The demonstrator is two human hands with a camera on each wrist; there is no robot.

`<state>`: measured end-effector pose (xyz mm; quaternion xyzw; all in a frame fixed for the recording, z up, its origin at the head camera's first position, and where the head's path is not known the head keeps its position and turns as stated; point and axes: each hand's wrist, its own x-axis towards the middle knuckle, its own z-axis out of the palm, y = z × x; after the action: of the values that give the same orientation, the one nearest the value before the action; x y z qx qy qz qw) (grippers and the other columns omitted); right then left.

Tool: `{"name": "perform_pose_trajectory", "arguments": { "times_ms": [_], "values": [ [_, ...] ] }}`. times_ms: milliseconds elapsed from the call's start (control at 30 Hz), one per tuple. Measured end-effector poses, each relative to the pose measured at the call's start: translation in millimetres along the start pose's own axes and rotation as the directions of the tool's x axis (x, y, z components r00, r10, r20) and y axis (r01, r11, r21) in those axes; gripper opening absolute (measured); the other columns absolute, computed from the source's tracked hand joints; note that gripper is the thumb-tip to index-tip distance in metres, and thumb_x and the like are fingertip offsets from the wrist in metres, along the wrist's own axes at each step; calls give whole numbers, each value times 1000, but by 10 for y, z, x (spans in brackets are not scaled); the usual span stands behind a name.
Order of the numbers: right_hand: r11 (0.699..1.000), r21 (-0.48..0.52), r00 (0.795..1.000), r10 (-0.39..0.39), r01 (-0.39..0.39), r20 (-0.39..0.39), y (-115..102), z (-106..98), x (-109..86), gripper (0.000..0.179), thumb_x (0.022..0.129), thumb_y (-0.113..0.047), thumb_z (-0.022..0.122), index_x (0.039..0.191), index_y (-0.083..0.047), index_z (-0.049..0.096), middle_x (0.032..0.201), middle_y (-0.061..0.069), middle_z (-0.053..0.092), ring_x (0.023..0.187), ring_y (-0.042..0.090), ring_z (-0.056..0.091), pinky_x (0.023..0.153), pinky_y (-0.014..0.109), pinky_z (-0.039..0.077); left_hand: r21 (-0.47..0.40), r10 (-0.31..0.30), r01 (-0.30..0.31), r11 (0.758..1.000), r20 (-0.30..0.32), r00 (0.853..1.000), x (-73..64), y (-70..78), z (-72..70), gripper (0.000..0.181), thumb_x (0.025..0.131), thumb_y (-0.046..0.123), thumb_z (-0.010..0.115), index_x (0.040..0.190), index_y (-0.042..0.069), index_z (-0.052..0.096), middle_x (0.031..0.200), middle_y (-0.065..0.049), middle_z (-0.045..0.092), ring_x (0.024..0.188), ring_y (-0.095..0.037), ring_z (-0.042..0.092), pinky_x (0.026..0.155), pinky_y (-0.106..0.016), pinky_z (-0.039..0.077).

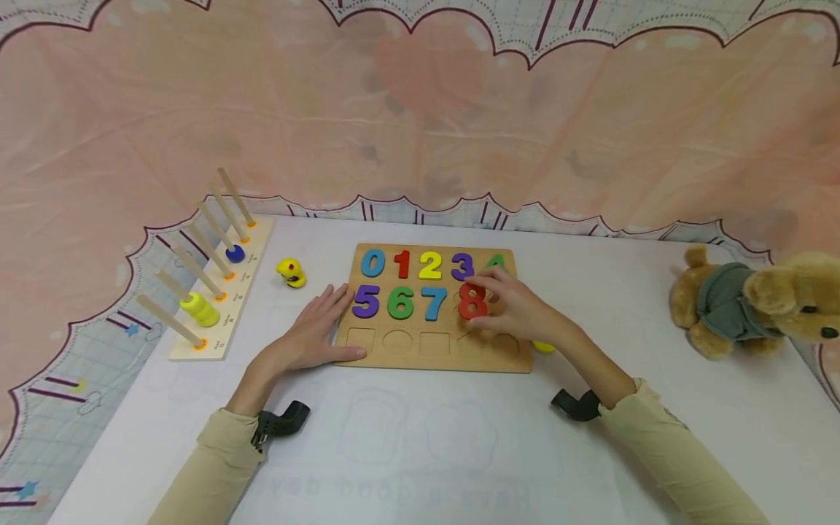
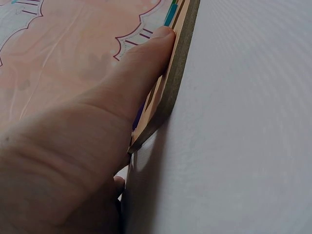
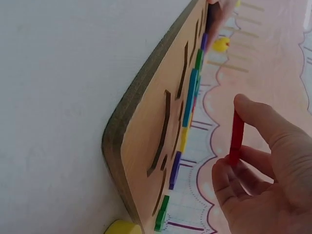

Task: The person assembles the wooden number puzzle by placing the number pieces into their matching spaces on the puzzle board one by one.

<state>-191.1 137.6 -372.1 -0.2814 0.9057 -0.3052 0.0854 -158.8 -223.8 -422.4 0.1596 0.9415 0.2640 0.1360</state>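
My right hand pinches a red number 8 between thumb and fingertips. In the right wrist view the red 8 is edge-on and raised off the wooden number board. My left hand rests at the board's left end, thumb lying on its near left corner, fingers stretched along the left side. Set in the board are a purple 5, green 6, blue 7 and purple 3. A green 4 is partly hidden behind my right hand. Shape outlines line the near row.
A pegged counting stand with yellow rings and a blue bead stands at the left. Close by is a yellow toy duck. A yellow piece lies beside the board's right edge. A teddy bear sits at the far right.
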Motion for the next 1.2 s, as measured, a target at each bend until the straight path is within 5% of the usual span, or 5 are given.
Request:
{"name": "perform_pose_trajectory", "arguments": {
  "times_ms": [567, 1200],
  "values": [
    [999, 9, 998, 53, -53, 27, 71, 10, 108, 69, 82, -27, 78, 142, -6, 49, 139, 17, 47, 124, 33, 50, 99, 47, 52, -7, 3, -3, 1000, -3, 1000, -8, 16, 1, 109, 78, 57, 72, 157, 10, 13, 165, -13, 4, 152, -36, -6, 122, -57, -3],
    [997, -23, 992, 73, -71, 100, 163, 109, 235, 67, 82, -29, 77, 138, -3, 53, 126, 14, 53, 112, 27, 50, 99, 44, 48, -6, 8, -8, 1000, -6, 1000, -10, 10, -1, 109, 78, 57, 72, 157, 11, 12, 165, -13, 4, 152, -36, -6, 122, -57, -3]
  ]
}}
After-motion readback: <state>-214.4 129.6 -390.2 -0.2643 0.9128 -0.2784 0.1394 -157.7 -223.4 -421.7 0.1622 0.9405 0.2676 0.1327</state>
